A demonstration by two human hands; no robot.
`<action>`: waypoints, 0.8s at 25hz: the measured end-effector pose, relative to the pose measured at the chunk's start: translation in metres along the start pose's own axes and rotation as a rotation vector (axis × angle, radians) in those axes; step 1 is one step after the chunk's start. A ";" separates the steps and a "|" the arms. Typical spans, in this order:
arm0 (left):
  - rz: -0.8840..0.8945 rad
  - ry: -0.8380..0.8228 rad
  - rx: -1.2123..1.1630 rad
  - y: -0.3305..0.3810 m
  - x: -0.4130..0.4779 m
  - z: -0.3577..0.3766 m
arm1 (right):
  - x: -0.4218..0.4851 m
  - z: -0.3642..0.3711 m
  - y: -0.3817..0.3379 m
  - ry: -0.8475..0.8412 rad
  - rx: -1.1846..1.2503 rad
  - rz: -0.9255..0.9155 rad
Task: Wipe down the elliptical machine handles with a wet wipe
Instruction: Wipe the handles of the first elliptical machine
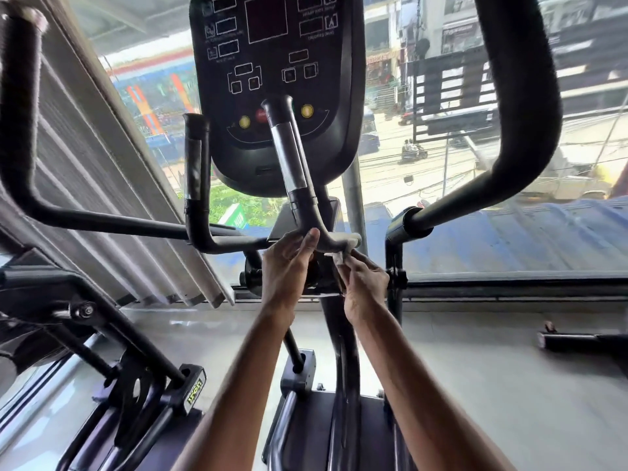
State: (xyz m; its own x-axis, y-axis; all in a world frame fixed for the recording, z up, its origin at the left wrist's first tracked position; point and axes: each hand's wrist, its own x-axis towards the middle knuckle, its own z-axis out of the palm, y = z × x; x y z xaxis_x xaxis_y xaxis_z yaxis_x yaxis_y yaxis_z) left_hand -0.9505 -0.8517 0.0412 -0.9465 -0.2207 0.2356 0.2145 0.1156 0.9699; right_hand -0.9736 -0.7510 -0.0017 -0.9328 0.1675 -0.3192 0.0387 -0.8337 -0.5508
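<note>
Our two bare forearms reach up from the bottom of the view to the middle of the black elliptical machine. Largest around us are its thick black padded swing arms, one curving up on the left [20, 113] and one on the right [520, 96]; neither is touched. Between them hangs the black display console [272, 62]. In front of it rises the fixed grip, a slim black bar with a silver sensor band [289, 154], with its twin grip [194, 164] standing to the left.

Both hands meet at the bend where the fixed grip turns sideways. Our left hand [289, 266] rests against the bend, fingers mostly straight, holding nothing that we can see. Our right hand [365, 283] pinches the small white wet wipe [351, 239], which is draped over the short horizontal run just right of the bend.

We judge the step to be wiping this grip from its base. To do it well, we should wrap the wipe fully round the bar and steady the bar with the left hand. Then we draw upward over the sensor band to the tip, turning the wipe so the far face is covered too.
</note>
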 end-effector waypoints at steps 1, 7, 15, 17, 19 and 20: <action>-0.005 -0.005 -0.021 0.000 0.000 -0.001 | 0.001 0.001 -0.001 0.014 -0.014 -0.006; -0.180 -0.009 -0.300 -0.009 0.000 -0.009 | -0.023 -0.013 0.008 -0.069 -0.612 -0.526; -0.198 -0.019 -0.508 -0.019 -0.011 -0.003 | -0.015 0.021 -0.040 -0.501 -1.257 -1.543; -0.200 -0.003 -0.576 -0.021 -0.013 0.000 | -0.015 0.013 -0.045 -0.639 -1.420 -1.591; -0.197 0.016 -0.619 -0.025 -0.011 0.005 | -0.020 0.014 -0.060 -0.706 -1.520 -1.686; -0.200 0.031 -0.643 -0.027 -0.009 0.006 | -0.021 0.024 -0.068 -0.715 -1.550 -1.727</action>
State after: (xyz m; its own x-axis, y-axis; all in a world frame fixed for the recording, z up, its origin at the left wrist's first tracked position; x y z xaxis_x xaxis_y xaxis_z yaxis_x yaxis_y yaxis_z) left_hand -0.9490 -0.8466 0.0119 -0.9776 -0.2066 0.0398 0.1455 -0.5277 0.8369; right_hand -0.9651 -0.7104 0.0613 -0.3222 -0.4147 0.8510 -0.7477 0.6628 0.0400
